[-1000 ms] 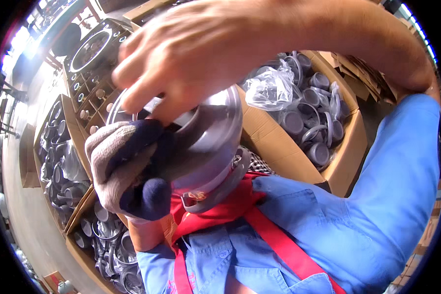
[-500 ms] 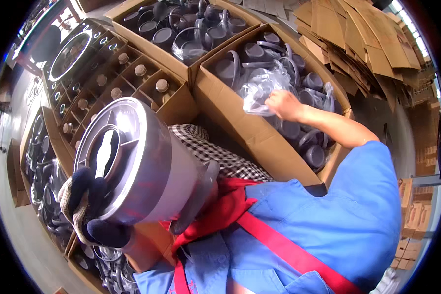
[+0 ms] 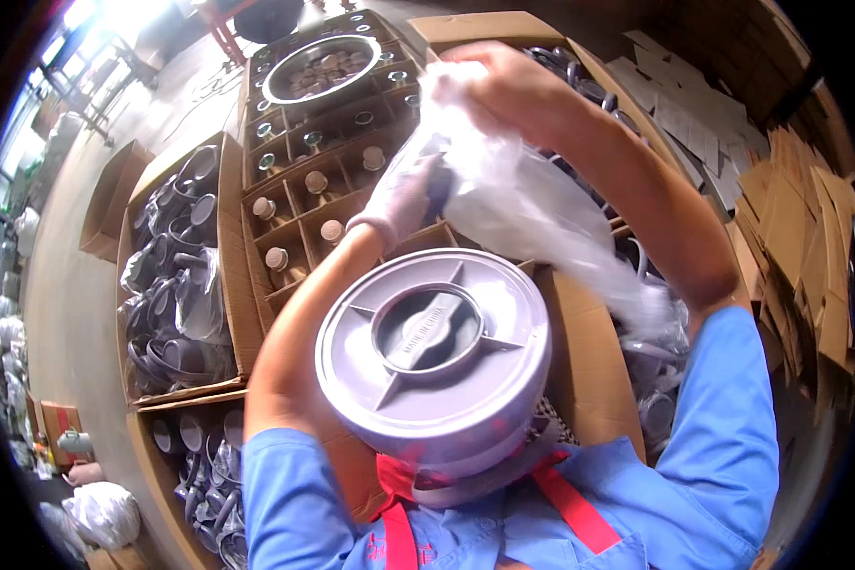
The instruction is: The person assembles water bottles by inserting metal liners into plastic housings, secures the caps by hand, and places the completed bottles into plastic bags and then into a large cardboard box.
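Up front, my bare right hand grips a translucent plastic bag, which streams down to the right in a blur. My left hand, in a pale glove, reaches up to the bag from the lower left; its fingers are blurred and partly behind the plastic. Below both hands, a lilac plastic cylinder with a ribbed round end and dark recessed centre rests against my body, held by neither hand; a grey curved handle shows at its lower edge.
Boxes of grey plastic parts stand left, lower left and behind the bag. A divided carton of capped bottles carries a metal bowl of small discs. Flattened cardboard is piled at right; a white bundle lies lower left.
My left hand has let go of the cylinder and moved up to the bag. My right hand has lifted the bag from the box on the right. The cylinder now sits more centrally.
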{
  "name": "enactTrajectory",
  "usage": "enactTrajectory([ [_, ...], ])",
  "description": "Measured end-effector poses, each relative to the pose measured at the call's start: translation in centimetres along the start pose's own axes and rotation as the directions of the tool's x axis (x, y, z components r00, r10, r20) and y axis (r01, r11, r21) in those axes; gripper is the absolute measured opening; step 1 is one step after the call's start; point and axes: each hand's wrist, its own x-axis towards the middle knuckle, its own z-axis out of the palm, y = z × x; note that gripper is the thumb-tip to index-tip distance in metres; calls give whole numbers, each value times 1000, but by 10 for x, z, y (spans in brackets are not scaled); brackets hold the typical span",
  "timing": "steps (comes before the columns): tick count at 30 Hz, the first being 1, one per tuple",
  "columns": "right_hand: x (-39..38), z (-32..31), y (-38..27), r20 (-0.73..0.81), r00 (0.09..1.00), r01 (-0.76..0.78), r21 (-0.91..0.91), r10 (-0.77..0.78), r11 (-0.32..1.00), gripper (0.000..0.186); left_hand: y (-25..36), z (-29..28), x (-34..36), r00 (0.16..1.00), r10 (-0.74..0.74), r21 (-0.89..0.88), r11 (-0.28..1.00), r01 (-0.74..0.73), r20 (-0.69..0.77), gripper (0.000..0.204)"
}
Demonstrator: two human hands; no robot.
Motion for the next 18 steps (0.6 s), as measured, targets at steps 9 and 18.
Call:
enactTrajectory([
  [9, -214, 27, 30, 509, 772, 388, 96, -381, 916, 10, -26, 51, -237, 765, -463, -629, 771, 100, -447, 29],
  [18, -314, 85, 53, 773, 616, 230, 7, -151, 973, 42, 23, 64, -385, 825, -62, -61, 998, 33, -562, 29],
])
